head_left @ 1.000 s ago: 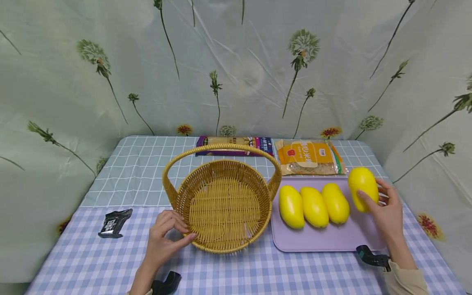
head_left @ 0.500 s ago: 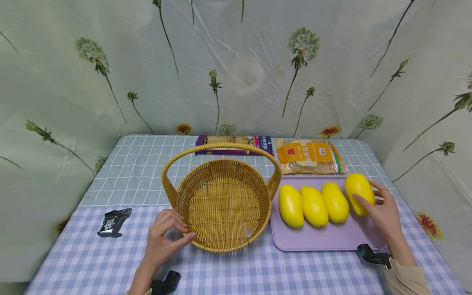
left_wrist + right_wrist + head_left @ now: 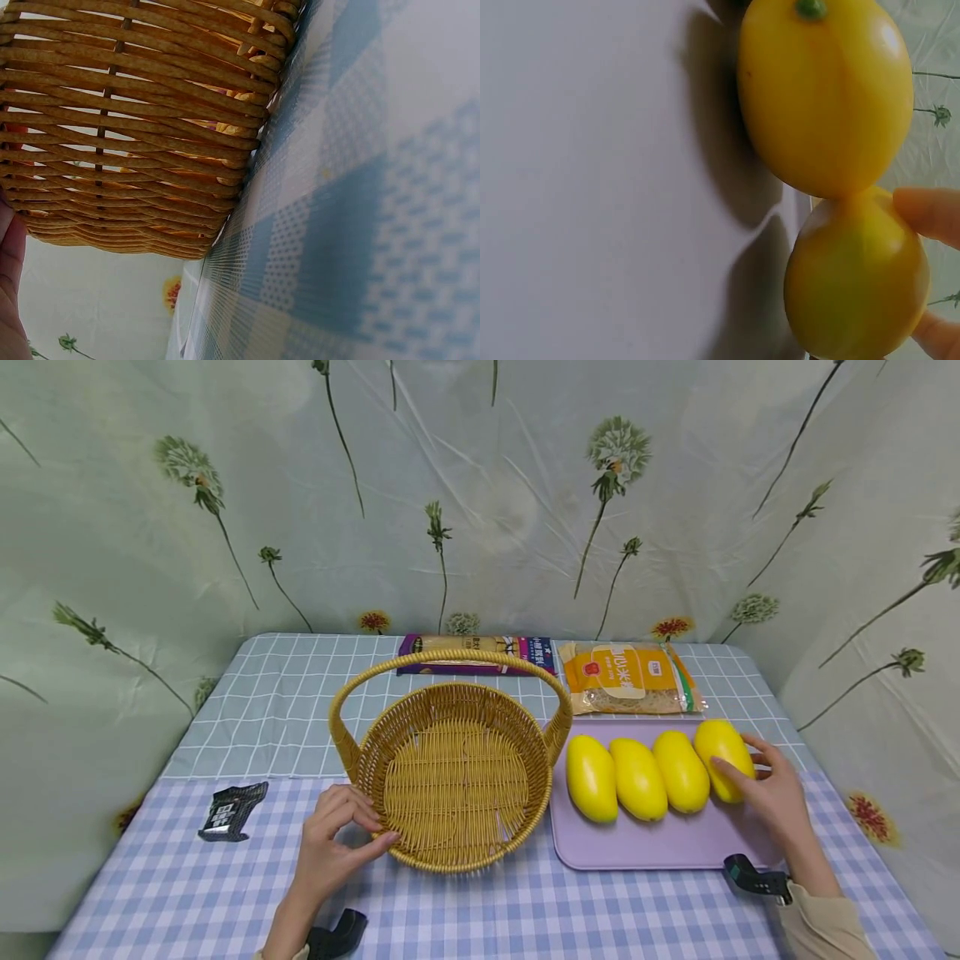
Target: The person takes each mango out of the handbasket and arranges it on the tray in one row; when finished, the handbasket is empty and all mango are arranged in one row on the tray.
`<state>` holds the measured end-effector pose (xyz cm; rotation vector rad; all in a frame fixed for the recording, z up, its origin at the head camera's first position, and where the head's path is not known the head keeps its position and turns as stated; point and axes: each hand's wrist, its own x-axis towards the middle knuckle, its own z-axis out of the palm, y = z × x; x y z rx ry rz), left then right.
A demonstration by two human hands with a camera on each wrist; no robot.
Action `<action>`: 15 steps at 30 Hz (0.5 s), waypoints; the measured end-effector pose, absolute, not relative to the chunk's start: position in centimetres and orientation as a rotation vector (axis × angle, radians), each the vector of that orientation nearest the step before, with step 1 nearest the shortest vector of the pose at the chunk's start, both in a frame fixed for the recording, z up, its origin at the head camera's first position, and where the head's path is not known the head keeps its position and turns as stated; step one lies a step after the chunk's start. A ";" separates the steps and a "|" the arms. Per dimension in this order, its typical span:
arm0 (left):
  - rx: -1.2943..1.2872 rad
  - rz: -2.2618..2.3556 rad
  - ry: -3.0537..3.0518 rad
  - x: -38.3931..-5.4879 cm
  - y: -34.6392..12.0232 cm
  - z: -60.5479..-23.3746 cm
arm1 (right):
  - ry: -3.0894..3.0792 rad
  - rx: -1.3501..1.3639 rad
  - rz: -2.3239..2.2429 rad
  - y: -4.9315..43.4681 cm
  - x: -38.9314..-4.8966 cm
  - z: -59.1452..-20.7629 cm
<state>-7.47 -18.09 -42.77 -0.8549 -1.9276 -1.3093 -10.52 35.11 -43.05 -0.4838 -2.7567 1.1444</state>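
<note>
My left hand (image 3: 333, 843) pinches the near left rim of a round wicker basket (image 3: 457, 802) with a tall arched handle. In the left wrist view, part of that hand touches the woven side of the basket (image 3: 127, 142). My right hand (image 3: 772, 785) holds a yellow mango (image 3: 724, 760) at the right end of a row on the lilac tray (image 3: 637, 852), thumb on its near side and fingers behind. Close beside it lie three more mangoes, the nearest being a yellow mango (image 3: 681, 772). The right wrist view shows the held mango (image 3: 855, 285) touching its neighbour (image 3: 825, 97).
Behind the tray lies an orange packet of noodles (image 3: 626, 678). A purple packet (image 3: 480, 647) lies behind the basket, partly hidden by its handle. At the left is a small black wrapper (image 3: 232, 814) on the checked cloth (image 3: 450, 927). A patterned curtain (image 3: 510, 518) hangs behind the table.
My right hand has moved the mango down and to the left, against the others on the tray. My left hand and the basket have stayed in place.
</note>
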 end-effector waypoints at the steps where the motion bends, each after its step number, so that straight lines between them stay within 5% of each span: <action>1: -0.853 -1.311 -1.929 -7.5 -18.1 -42.8 | -2.767 -0.482 1.146 35.1 -10.5 -43.1; 15: -0.850 -1.315 -1.930 -7.5 -18.0 -42.7 | -2.882 -0.545 1.173 35.3 -10.6 -43.1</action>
